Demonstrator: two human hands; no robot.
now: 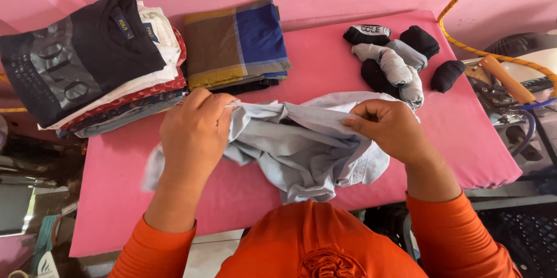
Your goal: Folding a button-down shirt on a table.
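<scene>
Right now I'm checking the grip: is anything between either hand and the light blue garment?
Nothing visible. The left hand and right hand both grip the light blue garment directly; the socks and folded stacks lie apart.

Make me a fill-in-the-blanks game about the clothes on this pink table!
1. Both hands, the left hand and the right hand, hold a crumpled light ____ garment.
2. The top shirt of the folded stack at the far left is ____.
3. The checked cloth lies folded to the ____ of that stack.
4. The rolled socks lie on the ____ ironing table.

Missing words: blue; black; right; pink
</scene>
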